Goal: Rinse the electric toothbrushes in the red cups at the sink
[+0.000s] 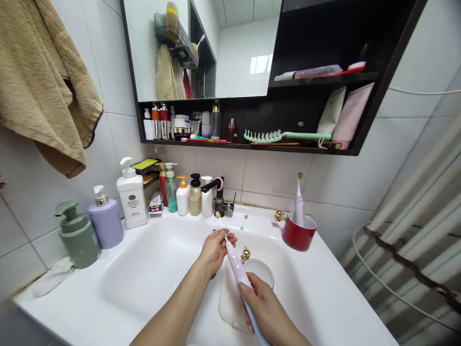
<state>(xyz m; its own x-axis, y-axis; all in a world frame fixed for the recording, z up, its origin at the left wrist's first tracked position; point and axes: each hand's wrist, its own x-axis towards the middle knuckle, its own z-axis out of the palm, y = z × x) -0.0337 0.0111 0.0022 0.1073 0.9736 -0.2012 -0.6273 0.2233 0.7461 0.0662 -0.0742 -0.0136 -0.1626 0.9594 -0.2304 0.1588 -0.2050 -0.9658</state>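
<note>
A pale pink electric toothbrush (236,263) slants over the white sink (154,269), its yellowish head (218,216) pointing toward the black faucet (219,198). My right hand (262,298) is wrapped round its handle. At the neck just below the head, my left hand (217,250) has its fingers closed on the brush. Beneath the handle, in the basin, lie a whitish tray (228,300) and a round cup (260,271) with a white inside. A gold ornament (245,254) rests near the cup.
On the right rim, a red cup (299,235) holds another toothbrush (298,206). Several pump bottles, including a purple one (106,223) and a green one (77,240), line the left and back. A dark shelf (248,146) hangs above; a brown towel (46,86) hangs at upper left.
</note>
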